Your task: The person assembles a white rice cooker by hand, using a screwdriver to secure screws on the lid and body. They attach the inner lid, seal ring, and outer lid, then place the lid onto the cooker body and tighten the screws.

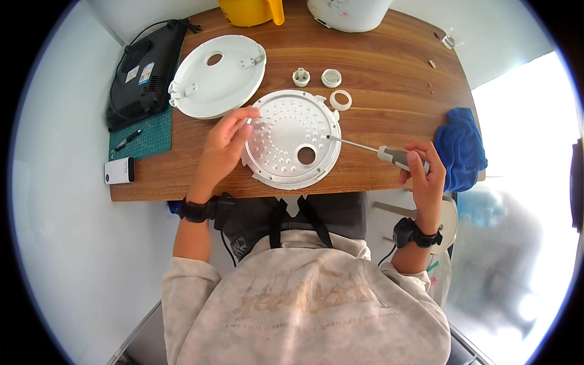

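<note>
A round pale plate (287,131) with rings of small bumps and one hole lies near the table's front edge. My left hand (226,143) is at its left rim, fingers stretched out and apart; whether the fingertips press on the rim I cannot tell. In my right hand (424,170) is a screwdriver (395,157) with a grey and white handle. Its shaft points left, and the dark tip is over the right part of the plate. Behind the plate stand two small white caps (301,77) and a white ring (340,100).
A white round lid (222,76) lies at the back left. Beside it are a black appliance base (143,73), a green cutting mat (155,135), a pen (128,140) and a white power bank (119,171). A yellow container (246,12), a white vessel (348,13) and a blue cloth (460,149) stand around.
</note>
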A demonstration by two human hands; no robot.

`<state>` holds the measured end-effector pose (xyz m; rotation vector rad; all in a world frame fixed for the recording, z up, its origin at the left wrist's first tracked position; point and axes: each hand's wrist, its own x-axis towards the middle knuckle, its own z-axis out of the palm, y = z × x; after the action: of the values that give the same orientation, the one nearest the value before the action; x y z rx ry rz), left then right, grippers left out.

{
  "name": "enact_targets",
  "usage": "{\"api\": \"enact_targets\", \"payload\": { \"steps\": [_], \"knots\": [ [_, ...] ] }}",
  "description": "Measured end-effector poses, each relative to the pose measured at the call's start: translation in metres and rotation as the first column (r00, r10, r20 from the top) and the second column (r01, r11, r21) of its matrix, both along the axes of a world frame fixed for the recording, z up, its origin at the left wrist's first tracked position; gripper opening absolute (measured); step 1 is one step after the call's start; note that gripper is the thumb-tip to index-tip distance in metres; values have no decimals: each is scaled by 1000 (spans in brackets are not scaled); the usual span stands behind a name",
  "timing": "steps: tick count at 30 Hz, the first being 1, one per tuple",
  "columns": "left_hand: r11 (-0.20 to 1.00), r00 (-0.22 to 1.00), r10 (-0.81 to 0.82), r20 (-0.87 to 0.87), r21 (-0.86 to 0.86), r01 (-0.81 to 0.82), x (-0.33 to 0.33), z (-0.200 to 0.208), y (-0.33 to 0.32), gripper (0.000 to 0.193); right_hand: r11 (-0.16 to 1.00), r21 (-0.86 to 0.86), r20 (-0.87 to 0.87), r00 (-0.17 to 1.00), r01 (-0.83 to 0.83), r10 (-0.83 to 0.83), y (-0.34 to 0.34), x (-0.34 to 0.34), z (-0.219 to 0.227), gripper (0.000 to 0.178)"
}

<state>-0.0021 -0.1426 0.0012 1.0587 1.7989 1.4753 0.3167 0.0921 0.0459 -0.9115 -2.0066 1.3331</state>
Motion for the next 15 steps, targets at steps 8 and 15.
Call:
{"api": "enact_targets", "payload": {
  "steps": [8, 15],
  "knots": [
    [987, 946, -1, -325, -150, -51, 10, 14, -24, 29, 998, -56, -84, 996, -8, 4, -2, 7, -3, 25],
    [967, 978, 96, -187, -217, -136, 7, 4, -32, 29, 999, -47, -101, 995, 23, -27, -1, 11, -5, 22]
  ]
}}
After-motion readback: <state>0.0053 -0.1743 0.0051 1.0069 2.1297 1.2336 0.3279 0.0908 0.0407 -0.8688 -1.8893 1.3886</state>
